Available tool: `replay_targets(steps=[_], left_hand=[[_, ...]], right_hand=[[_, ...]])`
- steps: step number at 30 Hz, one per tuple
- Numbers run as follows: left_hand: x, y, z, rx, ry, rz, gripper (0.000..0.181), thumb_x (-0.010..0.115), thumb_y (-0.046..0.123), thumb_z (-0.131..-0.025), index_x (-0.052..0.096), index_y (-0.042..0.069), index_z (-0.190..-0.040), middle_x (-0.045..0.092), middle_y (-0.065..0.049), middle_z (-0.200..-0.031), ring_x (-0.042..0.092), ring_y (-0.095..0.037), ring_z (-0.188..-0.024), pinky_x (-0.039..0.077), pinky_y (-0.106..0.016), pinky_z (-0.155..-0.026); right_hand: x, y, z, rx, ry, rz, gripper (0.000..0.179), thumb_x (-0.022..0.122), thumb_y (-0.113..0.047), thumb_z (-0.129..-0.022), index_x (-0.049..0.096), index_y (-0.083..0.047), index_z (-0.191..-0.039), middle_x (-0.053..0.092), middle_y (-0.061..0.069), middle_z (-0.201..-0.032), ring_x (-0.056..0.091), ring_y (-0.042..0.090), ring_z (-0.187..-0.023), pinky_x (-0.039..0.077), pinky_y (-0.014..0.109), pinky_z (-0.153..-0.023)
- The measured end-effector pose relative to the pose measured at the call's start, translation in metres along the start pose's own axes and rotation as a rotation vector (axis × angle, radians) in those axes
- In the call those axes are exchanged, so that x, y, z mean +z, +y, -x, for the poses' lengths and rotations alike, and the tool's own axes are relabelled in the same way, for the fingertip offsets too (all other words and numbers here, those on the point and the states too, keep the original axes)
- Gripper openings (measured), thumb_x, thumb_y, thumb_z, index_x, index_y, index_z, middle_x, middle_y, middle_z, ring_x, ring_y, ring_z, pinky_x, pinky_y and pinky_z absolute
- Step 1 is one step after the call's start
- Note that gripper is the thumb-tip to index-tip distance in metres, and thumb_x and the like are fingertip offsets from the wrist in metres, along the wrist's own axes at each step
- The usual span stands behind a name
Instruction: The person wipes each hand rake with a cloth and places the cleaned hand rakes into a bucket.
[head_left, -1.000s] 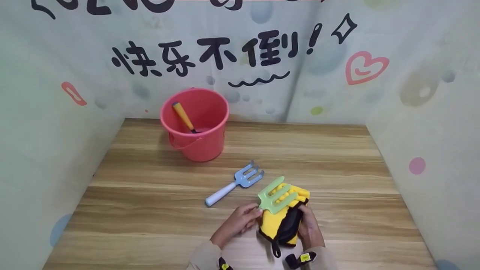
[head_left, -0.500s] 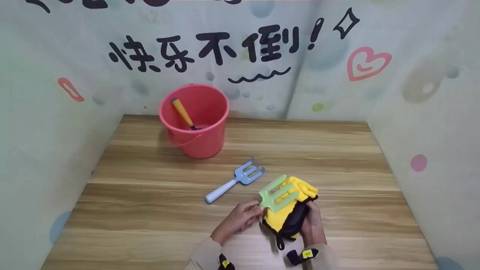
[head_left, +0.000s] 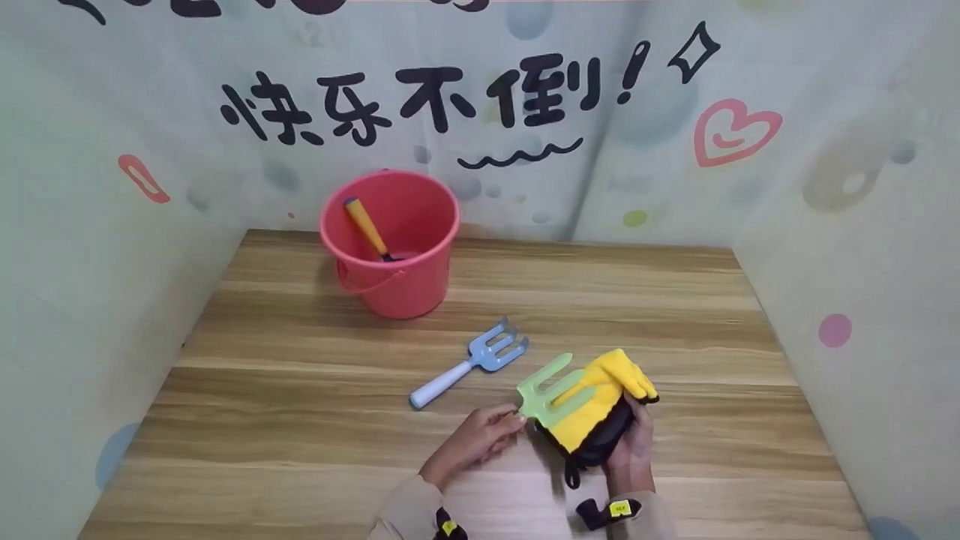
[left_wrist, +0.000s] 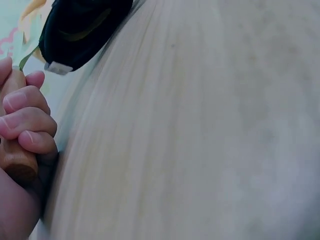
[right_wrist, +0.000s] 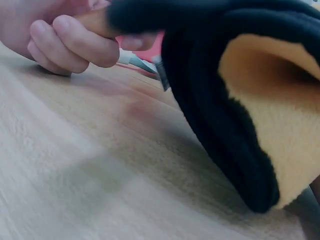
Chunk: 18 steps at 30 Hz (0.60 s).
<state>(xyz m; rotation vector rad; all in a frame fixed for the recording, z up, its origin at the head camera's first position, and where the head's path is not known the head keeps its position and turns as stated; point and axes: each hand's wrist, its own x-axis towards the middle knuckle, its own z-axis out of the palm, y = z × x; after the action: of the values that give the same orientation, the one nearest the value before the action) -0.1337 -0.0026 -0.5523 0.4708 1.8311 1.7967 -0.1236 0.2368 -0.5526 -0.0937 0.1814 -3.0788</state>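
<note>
My left hand (head_left: 480, 439) grips the wooden handle (left_wrist: 17, 135) of a green hand fork (head_left: 544, 405), its fingers curled round it in the left wrist view. The fork's tines point up and right, overlapping a yellow glove (head_left: 592, 405) with black trim and a black hanging loop. My right hand (head_left: 634, 442) holds that glove from its right side; most of the fingers are hidden behind it. The glove's cuff opening (right_wrist: 290, 125) faces the right wrist camera, and its yellow finger end flops over to the right. A blue hand rake (head_left: 495, 349) with a pale handle lies just beyond my left hand.
A red bucket (head_left: 409, 289) stands at the back left of the wooden table (head_left: 300, 420), with a yellow-handled tool (head_left: 366, 227) leaning inside. Printed cloth walls (head_left: 832, 210) enclose the table at the back and both sides.
My right hand has shifted right and turned the glove, so its finger end now leans over to the right. The left hand and hand fork stay nearly in place.
</note>
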Motion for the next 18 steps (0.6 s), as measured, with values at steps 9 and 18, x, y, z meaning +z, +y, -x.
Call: replay_targets(steps=[9, 18], left_hand=[[-0.007, -0.003, 0.001, 0.044, -0.057, 0.178, 0.04, 0.045, 0.024, -0.099, 0.045, -0.016, -0.101, 0.036, 0.004, -0.054, 0.03, -0.005, -0.039, 0.026, -0.017, -0.034], [-0.006, -0.003, 0.001, 0.009, -0.04, 0.191, 0.038, 0.047, 0.026, -0.098, 0.047, -0.012, -0.097, 0.033, 0.006, -0.054, 0.029, -0.002, -0.039, 0.026, -0.015, -0.035]], right_hand=[[-0.003, 0.007, -0.004, 0.307, 0.171, 0.477, 0.023, 0.034, -0.012, -0.1, 0.055, -0.005, -0.107, 0.067, 0.006, -0.101, 0.065, 0.018, -0.094, 0.053, 0.03, -0.087], [-0.007, 0.013, -0.006, 0.552, 0.096, 0.836, 0.033, 0.054, 0.002, -0.086, 0.039, -0.008, -0.113, 0.065, 0.008, -0.099, 0.067, 0.023, -0.091, 0.055, 0.038, -0.082]])
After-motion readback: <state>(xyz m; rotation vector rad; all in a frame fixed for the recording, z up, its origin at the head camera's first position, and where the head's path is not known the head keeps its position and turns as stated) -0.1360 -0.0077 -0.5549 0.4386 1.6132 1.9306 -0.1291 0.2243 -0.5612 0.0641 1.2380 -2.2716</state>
